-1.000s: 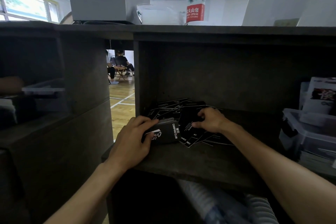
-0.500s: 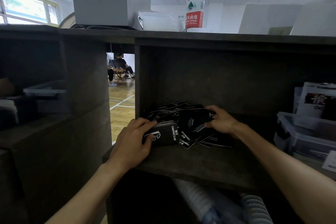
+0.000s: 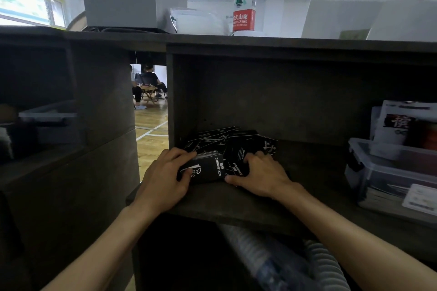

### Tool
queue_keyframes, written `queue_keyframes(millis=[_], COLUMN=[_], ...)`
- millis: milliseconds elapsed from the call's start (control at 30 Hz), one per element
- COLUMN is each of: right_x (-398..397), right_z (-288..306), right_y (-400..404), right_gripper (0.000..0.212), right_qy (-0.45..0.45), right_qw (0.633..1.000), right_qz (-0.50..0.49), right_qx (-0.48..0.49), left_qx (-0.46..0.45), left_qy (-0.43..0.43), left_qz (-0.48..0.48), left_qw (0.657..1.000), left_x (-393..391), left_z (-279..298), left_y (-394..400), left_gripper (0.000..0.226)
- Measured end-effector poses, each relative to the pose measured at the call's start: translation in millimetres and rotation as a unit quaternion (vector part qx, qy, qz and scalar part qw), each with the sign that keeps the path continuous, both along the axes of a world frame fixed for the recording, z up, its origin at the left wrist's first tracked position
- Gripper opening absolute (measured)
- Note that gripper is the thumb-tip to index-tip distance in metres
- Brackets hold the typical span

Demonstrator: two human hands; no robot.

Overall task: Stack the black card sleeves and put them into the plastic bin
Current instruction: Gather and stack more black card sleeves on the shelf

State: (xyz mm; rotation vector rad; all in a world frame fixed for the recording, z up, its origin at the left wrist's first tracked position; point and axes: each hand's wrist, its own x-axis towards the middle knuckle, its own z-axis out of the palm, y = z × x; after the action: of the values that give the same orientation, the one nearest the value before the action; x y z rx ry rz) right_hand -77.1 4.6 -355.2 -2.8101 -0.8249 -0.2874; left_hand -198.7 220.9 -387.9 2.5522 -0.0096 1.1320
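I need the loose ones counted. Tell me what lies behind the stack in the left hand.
Behind the stack, loose black sleeves lie scattered towards the shelf's back wall. The right hand covers some, so no count is possible.

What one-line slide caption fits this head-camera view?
Left hand grips a stack of black card sleeves on the dark wooden shelf while right hand gathers loose ones.

You have one stack of sleeves (image 3: 208,170), one bin (image 3: 390,172) right of it, and one bottle (image 3: 244,0) above; the loose sleeves (image 3: 227,140) behind are too jumbled to count.
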Motion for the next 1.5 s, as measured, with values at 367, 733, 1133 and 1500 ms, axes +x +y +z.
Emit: queue_keyframes(millis=[367,733,1133,1500], right_x=[-1,-18,1,8], right_z=[23,-4,-1,8], right_y=[-48,-26,-8,-24], right_gripper=[0.015,0.018,0.023,0.044], right_qy=[-0.117,0.134,0.014,-0.022], right_qw=[0.959,0.851,0.98,0.986], right_qz=[0.099,0.116,0.073,0.137], right_qx=[0.238,0.494,0.183,-0.089], left_qx=[-0.002,0.001,-0.007,0.008], left_qy=[0.0,0.01,-0.018,0.001], left_qz=[0.0,0.005,-0.009,0.023], left_qw=[1.0,1.0,1.0,1.0], left_x=[0,1,1,0], left_z=[-1,-1,-1,0], left_y=[0,0,0,0], left_gripper=[0.043,0.039,0.038,0.039])
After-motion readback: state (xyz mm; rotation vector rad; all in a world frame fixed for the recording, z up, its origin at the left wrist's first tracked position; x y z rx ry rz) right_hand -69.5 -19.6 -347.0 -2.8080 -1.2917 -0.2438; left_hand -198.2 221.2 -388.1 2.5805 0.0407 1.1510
